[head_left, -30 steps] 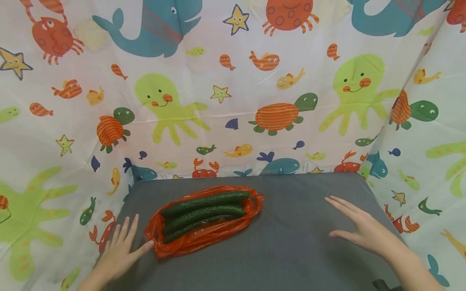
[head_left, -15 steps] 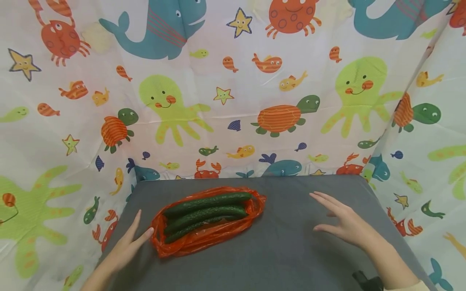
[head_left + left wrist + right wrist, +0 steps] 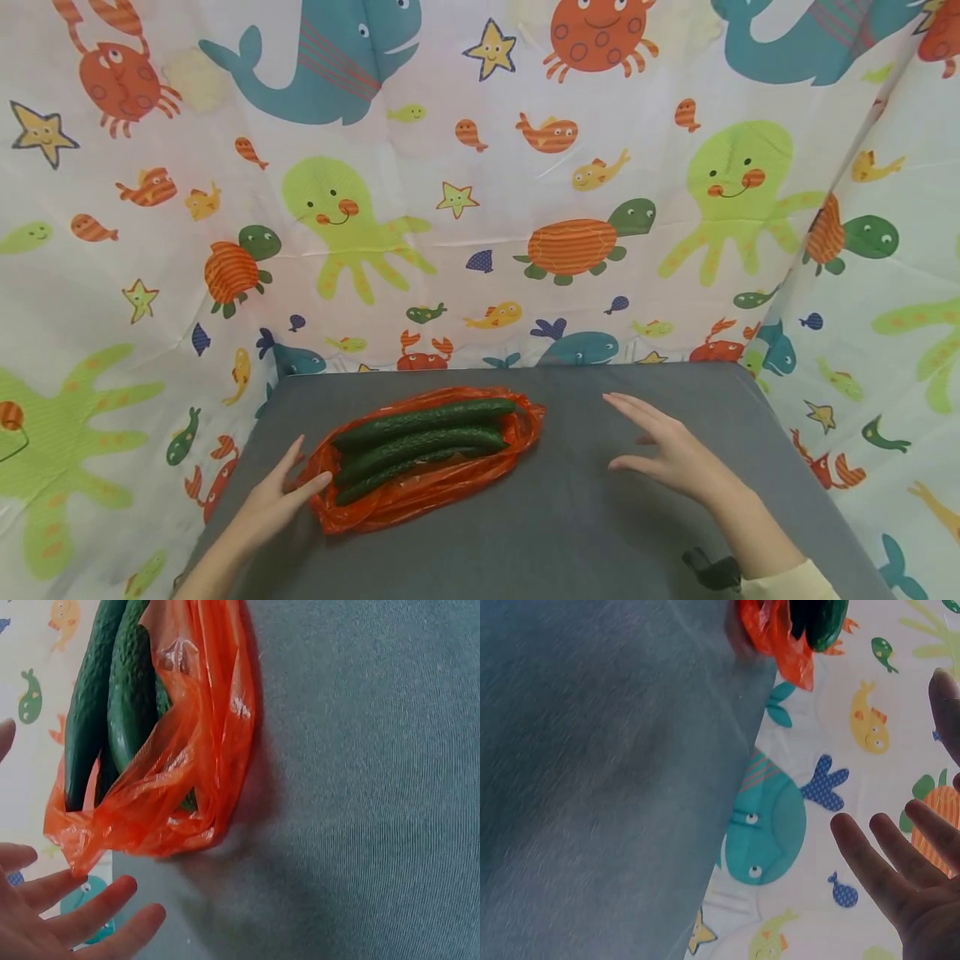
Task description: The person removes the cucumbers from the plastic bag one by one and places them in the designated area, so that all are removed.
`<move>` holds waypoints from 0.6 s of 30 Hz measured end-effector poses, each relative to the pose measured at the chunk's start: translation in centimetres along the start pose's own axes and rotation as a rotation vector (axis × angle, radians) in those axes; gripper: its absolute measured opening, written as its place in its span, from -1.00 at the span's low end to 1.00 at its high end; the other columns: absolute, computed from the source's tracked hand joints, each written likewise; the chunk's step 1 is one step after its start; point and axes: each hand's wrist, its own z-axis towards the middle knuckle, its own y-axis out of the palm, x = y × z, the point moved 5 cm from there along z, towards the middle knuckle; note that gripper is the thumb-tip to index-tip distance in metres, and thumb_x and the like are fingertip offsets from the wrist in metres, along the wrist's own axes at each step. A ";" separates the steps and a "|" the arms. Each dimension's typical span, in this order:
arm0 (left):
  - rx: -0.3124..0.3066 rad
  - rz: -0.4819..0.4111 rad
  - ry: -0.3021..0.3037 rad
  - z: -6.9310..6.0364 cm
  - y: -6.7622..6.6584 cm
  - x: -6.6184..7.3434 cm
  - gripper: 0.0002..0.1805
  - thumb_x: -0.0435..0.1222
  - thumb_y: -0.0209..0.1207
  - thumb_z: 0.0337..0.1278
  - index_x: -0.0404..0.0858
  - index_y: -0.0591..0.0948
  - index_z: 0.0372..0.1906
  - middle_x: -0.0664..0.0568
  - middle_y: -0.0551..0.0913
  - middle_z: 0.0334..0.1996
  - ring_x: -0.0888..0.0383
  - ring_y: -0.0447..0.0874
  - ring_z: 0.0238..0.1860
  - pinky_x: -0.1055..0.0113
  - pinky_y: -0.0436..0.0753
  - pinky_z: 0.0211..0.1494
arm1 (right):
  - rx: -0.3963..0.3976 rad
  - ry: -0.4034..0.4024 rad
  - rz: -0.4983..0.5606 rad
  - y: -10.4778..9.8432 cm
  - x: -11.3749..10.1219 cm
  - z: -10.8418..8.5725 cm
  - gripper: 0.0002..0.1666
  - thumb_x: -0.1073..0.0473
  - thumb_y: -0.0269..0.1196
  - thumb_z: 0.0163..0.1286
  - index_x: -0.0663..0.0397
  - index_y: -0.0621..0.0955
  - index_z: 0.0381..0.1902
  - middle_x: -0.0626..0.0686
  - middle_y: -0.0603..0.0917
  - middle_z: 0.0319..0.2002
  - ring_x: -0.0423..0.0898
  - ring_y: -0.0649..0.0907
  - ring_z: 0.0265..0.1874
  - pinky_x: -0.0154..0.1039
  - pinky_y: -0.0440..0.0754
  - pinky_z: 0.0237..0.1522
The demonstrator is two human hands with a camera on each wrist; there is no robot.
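Three dark green cucumbers [image 3: 423,444] lie side by side in a thin orange-red plastic bag [image 3: 442,495] on the left half of the table. My left hand [image 3: 272,502] is at the bag's left end, thumb and fingers spread. In the left wrist view its fingertips come close to the crumpled bag end [image 3: 82,851]; I cannot tell whether they touch. To the right of the bag, my right hand [image 3: 678,461] hovers over the table with its fingers extended and thumb apart, holding nothing. The right wrist view shows its spread fingers [image 3: 866,859], away from the bag [image 3: 791,656].
A dark grey cloth covers the table [image 3: 570,517]. White curtain walls [image 3: 480,242] printed with sea animals stand behind it and on both sides. A black device [image 3: 711,570] sits at my right wrist, by the pale sleeve [image 3: 787,582].
My right hand has moved left, toward the bag. My left hand has shifted slightly right, its fingers now closer to the bag's left end. The bag and cucumbers stay in place.
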 end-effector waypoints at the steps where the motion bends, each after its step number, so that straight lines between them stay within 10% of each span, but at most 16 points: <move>1: -0.001 -0.002 -0.001 0.0 0.1 0.0 0.11 0.36 0.05 0.27 0.03 -0.27 0.65 -0.38 0.04 0.56 -0.42 0.30 0.42 -0.24 0.57 0.19 | 0.001 -0.008 0.006 0.2 -0.1 0.2 0.18 0.14 0.63 -0.03 -0.12 0.32 0.54 0.14 0.44 0.43 0.08 0.50 0.32 -0.10 0.77 -0.14; 11: 0.053 -0.017 -0.024 0.3 0.2 0.0 0.10 0.33 0.12 0.24 -0.16 -0.05 0.64 -0.41 0.25 0.46 -0.40 0.46 0.31 -0.11 0.67 0.09 | -0.039 -0.008 0.072 1.9 -1.2 2.9 0.12 0.06 0.59 0.05 -0.14 0.31 0.54 0.18 0.40 0.46 0.18 0.47 0.37 -0.03 0.74 -0.05; 18: 0.114 -0.094 -0.004 0.5 0.1 -0.1 -0.13 0.07 0.24 0.32 -0.20 0.18 0.57 -0.46 0.43 0.31 0.03 0.73 -0.21 0.19 0.72 -0.26 | -0.041 -0.024 0.108 3.5 -1.6 4.5 0.10 0.07 0.59 0.06 -0.17 0.32 0.54 0.09 0.41 0.46 0.16 0.49 0.36 -0.05 0.74 -0.05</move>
